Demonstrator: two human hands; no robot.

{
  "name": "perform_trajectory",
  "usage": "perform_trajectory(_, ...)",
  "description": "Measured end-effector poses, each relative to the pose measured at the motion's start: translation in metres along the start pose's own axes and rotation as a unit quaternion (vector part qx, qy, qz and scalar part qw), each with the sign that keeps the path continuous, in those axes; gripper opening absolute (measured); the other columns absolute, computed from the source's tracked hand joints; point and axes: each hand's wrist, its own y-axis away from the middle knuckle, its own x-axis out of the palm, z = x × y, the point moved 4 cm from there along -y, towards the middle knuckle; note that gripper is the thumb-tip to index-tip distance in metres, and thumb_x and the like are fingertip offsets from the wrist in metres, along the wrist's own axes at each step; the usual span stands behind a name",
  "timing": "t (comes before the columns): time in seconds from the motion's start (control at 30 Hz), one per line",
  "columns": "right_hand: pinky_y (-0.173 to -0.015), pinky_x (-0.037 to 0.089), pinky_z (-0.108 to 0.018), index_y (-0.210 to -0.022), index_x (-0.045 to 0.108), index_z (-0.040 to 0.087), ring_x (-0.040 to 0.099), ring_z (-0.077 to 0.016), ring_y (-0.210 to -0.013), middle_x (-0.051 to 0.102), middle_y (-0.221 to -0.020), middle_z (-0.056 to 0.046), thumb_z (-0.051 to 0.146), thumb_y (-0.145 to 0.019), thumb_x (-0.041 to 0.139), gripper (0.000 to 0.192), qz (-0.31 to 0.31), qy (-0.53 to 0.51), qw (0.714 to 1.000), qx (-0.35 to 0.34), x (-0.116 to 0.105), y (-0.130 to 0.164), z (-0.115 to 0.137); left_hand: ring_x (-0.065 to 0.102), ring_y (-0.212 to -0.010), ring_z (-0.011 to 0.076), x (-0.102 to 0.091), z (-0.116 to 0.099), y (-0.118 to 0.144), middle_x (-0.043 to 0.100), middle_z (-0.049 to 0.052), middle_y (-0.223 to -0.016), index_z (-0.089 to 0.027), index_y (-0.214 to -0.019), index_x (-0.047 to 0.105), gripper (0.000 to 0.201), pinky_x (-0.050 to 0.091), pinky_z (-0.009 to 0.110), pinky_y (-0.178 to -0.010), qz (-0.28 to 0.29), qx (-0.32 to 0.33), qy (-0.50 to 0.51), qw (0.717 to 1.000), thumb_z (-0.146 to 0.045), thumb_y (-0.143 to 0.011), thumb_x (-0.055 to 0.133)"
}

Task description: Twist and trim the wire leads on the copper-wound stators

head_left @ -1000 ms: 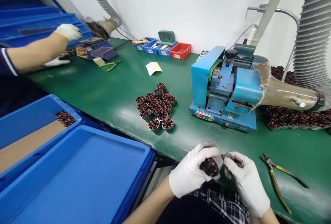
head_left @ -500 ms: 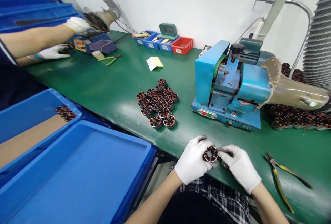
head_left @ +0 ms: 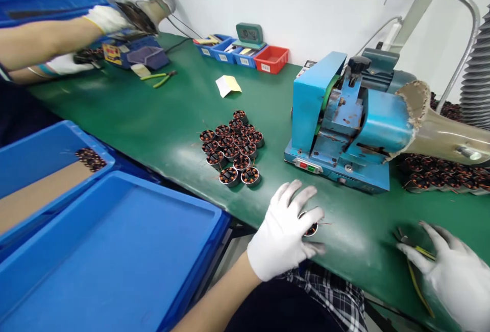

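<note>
In the head view my left hand (head_left: 285, 232), in a white glove, has its fingers spread over a small motor stator (head_left: 312, 230). Part of that stator is hidden behind the fingers; a thin wire sticks out to its right. On the right, my gloved right hand (head_left: 454, 270) reaches over yellow-handled cutting pliers (head_left: 415, 287), thumb and fingers apart, covering much of the handles. A cluster of several copper-wound stators (head_left: 230, 152) stands on the green table ahead of my left hand.
A blue machine (head_left: 337, 122) with a duct stands at the right, beside more stators (head_left: 440, 173). Blue trays (head_left: 115, 250) sit at left. Small bins (head_left: 271, 60) and a clock (head_left: 248, 32) line the wall. A co-worker's gloved hand (head_left: 107, 19) works at far left.
My right hand has left the stator and moved right to the pliers. My left hand's fingers have spread from their grip around the stator. The view has shifted slightly.
</note>
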Motion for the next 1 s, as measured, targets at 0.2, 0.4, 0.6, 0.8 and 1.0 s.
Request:
perform_trajectory(0.2,-0.065,0.045,-0.045,-0.125,0.050,0.014,0.059,-0.0368,-0.078,0.057,-0.092,-0.021,0.065,-0.081,0.031,0.070,0.103,0.122,0.963,0.217,0.002,0.033,0.023,0.047,-0.110,0.0237,0.027,-0.009,-0.011,0.054,0.005,-0.119,-0.021,-0.098,0.057,0.018,0.038,0.040,-0.096,0.106,-0.027,0.055,0.992,-0.022,-0.081,0.055)
perform_trajectory(0.4,-0.060,0.047,-0.041,-0.112,0.053,0.011,0.060,-0.0304,-0.069,0.056,-0.094,-0.018,0.055,-0.079,0.039,0.057,0.086,-0.025,0.952,0.294,-0.001,0.028,0.058,0.051,-0.085,0.0215,0.053,-0.009,-0.005,0.059,0.004,-0.092,-0.019,-0.091,0.056,0.017,0.042,0.036,-0.076,0.192,-0.073,0.030,0.978,-0.012,-0.080,0.046)
perform_trajectory(0.6,-0.079,0.046,-0.037,-0.113,0.054,0.014,0.057,-0.0243,-0.085,0.057,-0.097,-0.011,0.033,-0.072,0.049,0.045,0.106,-0.410,0.892,0.160,-0.003,0.005,0.116,0.048,-0.084,0.0220,0.051,-0.015,-0.004,0.057,0.004,-0.088,-0.019,-0.090,0.055,0.014,0.039,0.036,-0.075,0.185,-0.076,0.012,0.980,-0.015,-0.080,0.046)
perform_trajectory(0.8,-0.064,0.044,-0.026,-0.084,0.063,0.013,0.053,-0.0160,-0.066,0.060,-0.074,-0.003,0.045,-0.073,0.061,0.034,0.378,-0.665,0.623,0.162,-0.027,-0.009,0.158,0.047,-0.083,0.0220,0.051,-0.014,-0.004,0.054,0.005,-0.087,-0.018,-0.087,0.053,0.010,0.039,0.035,-0.075,0.192,-0.067,-0.010,0.979,-0.018,-0.082,0.045)
perform_trajectory(1.0,-0.077,0.044,-0.029,-0.098,0.061,0.013,0.054,-0.0208,-0.082,0.063,-0.088,-0.005,0.046,-0.077,0.059,0.039,0.370,-0.623,0.679,0.121,-0.025,-0.008,0.161,0.047,-0.082,0.0222,0.049,-0.013,-0.004,0.055,0.005,-0.086,-0.018,-0.087,0.053,0.010,0.039,0.035,-0.073,0.192,-0.064,-0.006,0.979,-0.019,-0.083,0.044)
